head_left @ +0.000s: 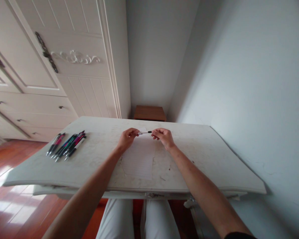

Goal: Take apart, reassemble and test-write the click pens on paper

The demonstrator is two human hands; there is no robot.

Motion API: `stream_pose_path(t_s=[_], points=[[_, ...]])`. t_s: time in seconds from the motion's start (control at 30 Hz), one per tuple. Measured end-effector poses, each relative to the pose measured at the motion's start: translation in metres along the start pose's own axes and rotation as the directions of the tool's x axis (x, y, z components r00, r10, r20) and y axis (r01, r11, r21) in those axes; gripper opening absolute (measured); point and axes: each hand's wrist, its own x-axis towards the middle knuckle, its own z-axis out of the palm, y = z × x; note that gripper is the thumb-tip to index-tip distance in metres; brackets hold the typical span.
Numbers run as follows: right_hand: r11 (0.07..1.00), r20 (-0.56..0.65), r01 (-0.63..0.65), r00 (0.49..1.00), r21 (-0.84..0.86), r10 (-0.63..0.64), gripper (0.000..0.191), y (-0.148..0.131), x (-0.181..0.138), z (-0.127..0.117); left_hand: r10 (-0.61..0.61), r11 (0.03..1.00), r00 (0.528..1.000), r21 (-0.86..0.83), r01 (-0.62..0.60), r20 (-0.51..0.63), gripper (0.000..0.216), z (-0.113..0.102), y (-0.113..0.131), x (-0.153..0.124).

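Note:
Between my two hands a white and black pen is held level above the far half of the table. My left hand pinches its white end, and the fingers of my right hand are closed on its dark end. Below the pen lies a sheet of lined paper on the white tabletop. To the left, a loose pile of several pens with black, pink, green and white barrels rests on the table. The pen's two tips are hidden by my fingers.
The white table has a curved front edge, with my legs below it. A white wardrobe stands at the back left. A brown wooden piece of furniture sits behind the table, and a pale wall runs along the right.

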Motion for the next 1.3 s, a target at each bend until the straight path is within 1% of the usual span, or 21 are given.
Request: stream_pose_path(t_s=[0.1, 0.23, 0.3, 0.37, 0.43, 0.5, 0.63, 0.73, 0.8, 0.87, 0.93, 1.0, 1.07, 1.17, 1.3], points=[[1.000, -0.009, -0.002, 1.000, 0.012, 0.002, 0.036, -0.0001, 0.0001, -0.0002, 0.017, 1.000, 1.000, -0.011, -0.018, -0.013, 0.033, -0.0010, 0.0038, -0.0009], [1.000, -0.005, -0.001, 1.000, 0.022, 0.001, 0.034, 0.0007, 0.0005, 0.0002, 0.020, 0.999, 0.998, -0.033, -0.022, -0.057, 0.044, -0.0018, 0.0079, -0.0028], [1.000, -0.003, 0.001, 1.000, 0.019, -0.001, 0.034, 0.0010, 0.0007, 0.0007, 0.001, 0.999, 0.997, -0.037, -0.004, -0.082, 0.042, -0.0020, 0.0076, -0.0027], [1.000, -0.002, 0.003, 1.000, 0.015, -0.003, 0.034, 0.0011, 0.0007, 0.0011, -0.019, 1.000, 0.997, -0.015, 0.018, -0.069, 0.045, -0.0025, 0.0066, -0.0019], [1.000, 0.000, 0.007, 1.000, 0.012, -0.007, 0.034, 0.0009, 0.0005, 0.0012, -0.038, 0.999, 0.999, 0.012, 0.038, -0.018, 0.053, -0.0034, 0.0061, -0.0013], [1.000, -0.002, 0.011, 1.000, 0.012, -0.011, 0.034, 0.0004, 0.0002, 0.0008, -0.049, 0.999, 0.999, 0.001, 0.049, 0.022, 0.053, -0.0044, 0.0064, -0.0011], [1.000, -0.020, 0.016, 1.000, 0.013, -0.015, 0.034, -0.0009, 0.0004, -0.0009, -0.052, 0.991, 0.999, -0.122, 0.052, 0.006, 0.041, -0.0049, 0.0068, -0.0015], [1.000, -0.024, 0.018, 1.000, 0.002, -0.018, 0.035, -0.0014, 0.0010, -0.0015, -0.067, 0.985, 0.998, -0.156, 0.068, 0.007, 0.047, -0.0036, 0.0058, -0.0018], [1.000, -0.017, 0.017, 1.000, -0.001, -0.017, 0.036, -0.0014, 0.0011, -0.0010, -0.052, 0.987, 0.999, -0.156, 0.049, -0.015, 0.051, -0.0025, 0.0049, -0.0018], [1.000, -0.013, 0.020, 1.000, 0.002, -0.020, 0.036, -0.0014, 0.0007, 0.0000, -0.030, 0.992, 0.999, -0.124, 0.024, -0.041, 0.047, -0.0018, 0.0040, -0.0017], [0.999, -0.012, 0.034, 0.999, 0.010, -0.034, 0.035, -0.0016, 0.0000, 0.0010, -0.021, 0.997, 0.999, -0.069, 0.019, -0.024, 0.048, -0.0019, 0.0035, -0.0016], [0.999, -0.012, 0.052, 0.999, 0.014, -0.052, 0.034, -0.0018, -0.0008, 0.0015, -0.020, 0.999, 1.000, -0.042, 0.021, 0.020, 0.051, -0.0025, 0.0033, -0.0013], [0.998, -0.012, 0.059, 0.998, 0.008, -0.058, 0.035, -0.0021, -0.0014, 0.0015, -0.018, 0.998, 0.999, -0.061, 0.021, 0.038, 0.046, -0.0033, 0.0033, -0.0008], [0.999, -0.010, 0.051, 0.999, -0.011, -0.051, 0.036, -0.0026, -0.0017, 0.0012, -0.030, 0.993, 1.000, -0.110, 0.031, 0.008, 0.040, -0.0040, 0.0038, -0.0002], [0.999, -0.003, 0.051, 0.999, -0.019, -0.051, 0.037, -0.0034, -0.0017, 0.0017, -0.057, 0.992, 0.998, -0.118, 0.054, -0.019, 0.044, -0.0034, 0.0055, -0.0012]])
